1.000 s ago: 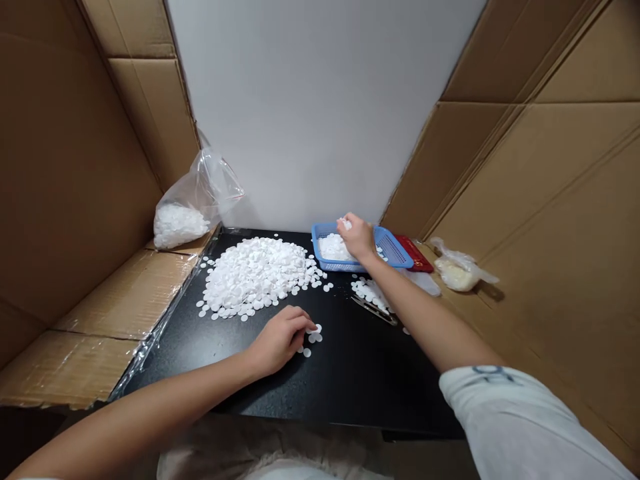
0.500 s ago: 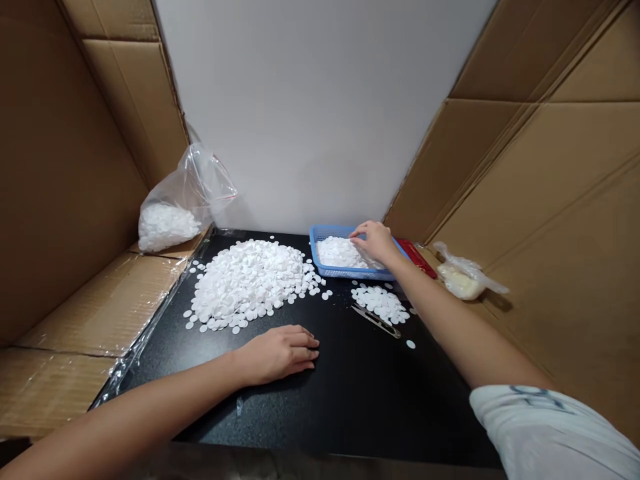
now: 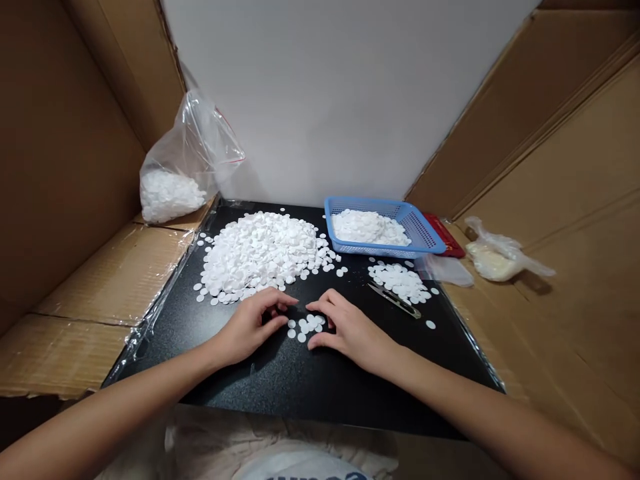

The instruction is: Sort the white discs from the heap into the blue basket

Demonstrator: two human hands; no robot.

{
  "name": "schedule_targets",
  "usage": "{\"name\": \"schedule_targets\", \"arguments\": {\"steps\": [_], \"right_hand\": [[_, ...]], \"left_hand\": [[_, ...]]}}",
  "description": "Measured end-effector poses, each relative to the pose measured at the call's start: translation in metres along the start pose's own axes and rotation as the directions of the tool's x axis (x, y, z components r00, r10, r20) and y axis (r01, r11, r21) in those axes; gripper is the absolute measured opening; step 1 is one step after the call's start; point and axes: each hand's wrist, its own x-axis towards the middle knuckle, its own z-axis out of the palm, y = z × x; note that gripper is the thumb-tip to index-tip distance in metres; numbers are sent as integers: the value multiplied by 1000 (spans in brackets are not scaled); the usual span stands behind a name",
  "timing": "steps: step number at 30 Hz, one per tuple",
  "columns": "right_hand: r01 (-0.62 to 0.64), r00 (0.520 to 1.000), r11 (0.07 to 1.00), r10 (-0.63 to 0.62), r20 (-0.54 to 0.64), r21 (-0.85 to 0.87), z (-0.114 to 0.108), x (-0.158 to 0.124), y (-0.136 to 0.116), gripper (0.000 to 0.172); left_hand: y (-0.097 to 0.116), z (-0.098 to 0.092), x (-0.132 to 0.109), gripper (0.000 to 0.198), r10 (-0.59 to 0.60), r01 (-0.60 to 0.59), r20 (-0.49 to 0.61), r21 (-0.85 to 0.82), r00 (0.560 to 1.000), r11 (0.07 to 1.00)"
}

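Several small white discs lie loose on the black table between my two hands. My left hand rests at their left side, thumb and fingers apart, its thumb tip close to the nearest disc. On the right, my right hand curves around the discs with thumb and fingers spread. Neither hand shows anything held. A big pile of white discs lies behind my left hand. Beyond my right hand is a smaller pile of discs, with thread snips in front of it.
A blue plastic basket with white discs stands at the back right, a red object beside it. A clear bag of discs leans at the left. Another plastic bag lies right on the cardboard. Cardboard walls flank the black table.
My right hand has come from the basket to the table's middle. A small group of discs now lies between my hands. My left hand has opened from its flat rest. The view has shifted.
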Motion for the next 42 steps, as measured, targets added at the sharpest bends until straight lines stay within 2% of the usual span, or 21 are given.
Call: {"name": "schedule_targets", "arguments": {"steps": [2,4,6,9,13,20,25,31,34,36,38,42], "right_hand": [[-10,1000,995,9,-11,-103,9,2,-6,55],[-8,1000,981,3,-30,-195,17,3,-11,52],[-5,998,970,-10,-61,-244,24,5,-13,39],[-14,994,963,-16,-109,-270,30,5,-11,18],[-3,991,962,-34,-129,-274,32,5,-6,9],[51,988,967,-85,-129,-249,28,0,-7,14],[81,984,977,-110,-140,-196,24,-8,-6,15],[104,969,993,-112,-219,-46,17,-15,-2,20],[53,949,998,-42,-312,26,-1,-6,10,21],[-10,918,999,27,-396,45,-26,9,26,21],[-91,862,995,97,-498,37,-60,30,47,21],[-282,698,959,197,-689,-12,-127,76,94,11]], "left_hand": [[0,4,-4,28,14,-15,54,21,998,1000],[0,13,-4,21,29,-31,44,52,999,998],[0,23,0,12,38,-38,-6,70,999,997],[1,35,8,16,31,-28,-49,55,998,998],[3,35,13,14,16,-15,-56,4,998,1000],[4,28,12,12,31,-31,-69,5,997,1000],[2,29,17,24,70,-70,31,10,997,997],[-3,29,17,32,145,-153,81,103,986,983],[-4,28,20,35,204,-223,138,141,969,964],[-5,29,24,37,244,-278,178,198,953,940],[-7,31,28,39,267,-327,223,299,937,897],[1,43,22,52,245,-370,310,460,919,807]]}}
